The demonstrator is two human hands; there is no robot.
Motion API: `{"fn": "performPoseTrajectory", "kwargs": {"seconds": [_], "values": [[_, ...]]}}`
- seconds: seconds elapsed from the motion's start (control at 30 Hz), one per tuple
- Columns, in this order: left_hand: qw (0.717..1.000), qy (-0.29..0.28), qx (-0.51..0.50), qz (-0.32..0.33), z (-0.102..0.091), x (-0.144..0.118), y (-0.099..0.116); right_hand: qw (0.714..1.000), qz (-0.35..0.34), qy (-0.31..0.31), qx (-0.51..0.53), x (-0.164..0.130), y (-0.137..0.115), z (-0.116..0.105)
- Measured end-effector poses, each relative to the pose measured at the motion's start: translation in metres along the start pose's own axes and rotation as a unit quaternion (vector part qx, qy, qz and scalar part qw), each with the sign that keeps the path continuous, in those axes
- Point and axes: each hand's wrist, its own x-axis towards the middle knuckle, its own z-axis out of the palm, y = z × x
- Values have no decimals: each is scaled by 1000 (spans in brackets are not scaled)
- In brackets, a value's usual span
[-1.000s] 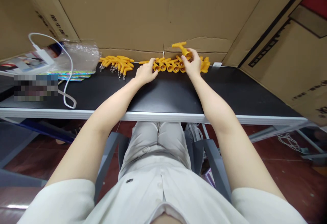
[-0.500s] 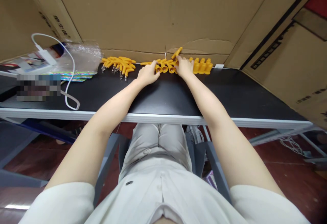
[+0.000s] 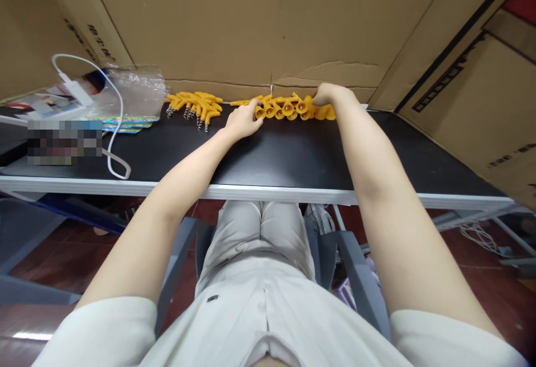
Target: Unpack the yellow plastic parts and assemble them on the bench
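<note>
Now both hands press a row of orange plastic pieces together at the far edge of the bench.
Head view: left hand (image 3: 242, 122) curls loosely on the row (image 3: 285, 109)'s left end; right hand (image 3: 333, 95) cups its right end, fingers hidden; push evenly inward, keeping the pieces flat on the bench (image 3: 285, 155).

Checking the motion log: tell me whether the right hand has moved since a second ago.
Yes. The right hand has shifted rightward along the row of yellow parts, toward the cardboard wall.

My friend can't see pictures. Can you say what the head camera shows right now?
Two bare hands press a row of yellow plastic pieces together at the far edge of a black table: the left hand at its left end, the right hand at its right end. A separate pile of yellow pieces with metal springs lies further left, near a white cable.
</note>
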Motion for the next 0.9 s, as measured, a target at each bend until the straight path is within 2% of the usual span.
{"fn": "performPoseTrajectory", "kwargs": {"seconds": [0.07,0.13,0.3,0.53,0.63,0.77,0.9], "values": [[1000,3,-2,1,1,1,-1,994,53,-39,-91,-10,-1,-4],[1000,5,-7,1,2,2,-2,989,59,-60,-124,-21,-5,-4],[1000,1,-8,-5,0,0,0,991,17,-14,-130,-43,-16,2],[1000,2,-13,1,3,3,-6,987,31,-14,-159,-53,-27,6],[1000,3,-17,5,6,6,-10,987,39,-3,-158,-52,-26,6],[1000,1,-12,-2,5,5,-7,994,41,18,-96,-50,-18,9],[1000,-1,-6,-5,1,1,-2,991,17,25,-129,-52,-14,13]]}}
